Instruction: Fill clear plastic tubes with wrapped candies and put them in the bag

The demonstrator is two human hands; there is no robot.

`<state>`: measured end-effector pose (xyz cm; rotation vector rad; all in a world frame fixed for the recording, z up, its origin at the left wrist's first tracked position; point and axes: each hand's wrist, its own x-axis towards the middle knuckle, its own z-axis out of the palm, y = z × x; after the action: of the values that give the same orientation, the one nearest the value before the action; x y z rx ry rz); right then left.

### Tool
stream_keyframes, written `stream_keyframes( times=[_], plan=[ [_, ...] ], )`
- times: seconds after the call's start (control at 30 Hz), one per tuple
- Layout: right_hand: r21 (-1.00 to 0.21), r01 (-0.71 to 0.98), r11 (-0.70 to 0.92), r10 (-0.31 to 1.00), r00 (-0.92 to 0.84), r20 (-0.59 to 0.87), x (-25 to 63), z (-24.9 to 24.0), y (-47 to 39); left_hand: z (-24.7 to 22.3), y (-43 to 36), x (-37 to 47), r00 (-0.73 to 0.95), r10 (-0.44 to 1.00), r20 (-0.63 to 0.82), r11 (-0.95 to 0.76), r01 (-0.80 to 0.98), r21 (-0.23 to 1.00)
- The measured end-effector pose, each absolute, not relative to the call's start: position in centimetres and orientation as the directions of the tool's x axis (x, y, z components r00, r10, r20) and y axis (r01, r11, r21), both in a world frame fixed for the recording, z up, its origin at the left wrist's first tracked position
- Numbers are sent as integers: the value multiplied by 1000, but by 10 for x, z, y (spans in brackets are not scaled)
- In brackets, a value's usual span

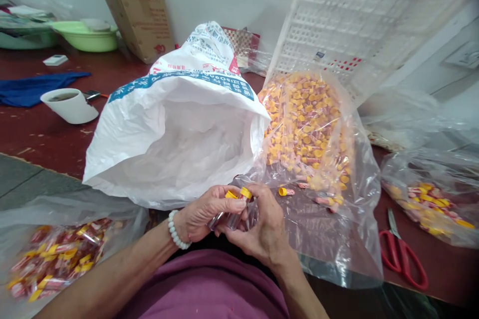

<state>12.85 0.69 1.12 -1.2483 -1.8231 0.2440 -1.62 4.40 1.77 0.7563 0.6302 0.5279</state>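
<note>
Close to my body, my left hand (pixel 209 212) is closed around clear tubes (pixel 234 220) with yellow caps. My right hand (pixel 265 224) meets it from the other side, its fingers closed on one capped tube, near the yellow cap (pixel 246 193). The fingers partly hide the tubes, so their exact number is unclear. Just beyond my hands lies a large white sack (pixel 123 147), its mouth facing me, with clear tubes or plastic dimly visible inside. To the right, a transparent bag (pixel 346 239) holds many yellow caps with pink-and-white inserts (pixel 307 119); one loose yellow cap (pixel 283 192) lies near its mouth.
Red scissors (pixel 400 254) lie at the right, below another bag of yellow-capped pieces (pixel 430 199). Filled tubes (pixel 56 256) lie in a bag at lower left. A white cup (pixel 73 109), blue cloth (pixel 33 89), green basin (pixel 86 37), cardboard box (pixel 144 15) and white crate (pixel 314 25) stand around.
</note>
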Motion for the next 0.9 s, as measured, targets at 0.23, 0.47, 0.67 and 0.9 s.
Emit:
stream_keyframes(
  times=[0.23,0.47,0.67,0.9],
  plan=[
    [-576,676,460,849,-144,509,147,14,-7,29,68,-30,726,637,-260,568,-213,795],
    [-434,890,140,843,123,524,233,-47,4,26,198,-73,18,999,-34,9,749,663],
    [-237,946,222,809,-43,587,243,-88,25,7,293,-67,73,994,81,-96,939,331],
    [-204,961,185,827,-41,560,238,-91,29,5,333,-70,352,934,-59,-344,933,107]
  ],
)
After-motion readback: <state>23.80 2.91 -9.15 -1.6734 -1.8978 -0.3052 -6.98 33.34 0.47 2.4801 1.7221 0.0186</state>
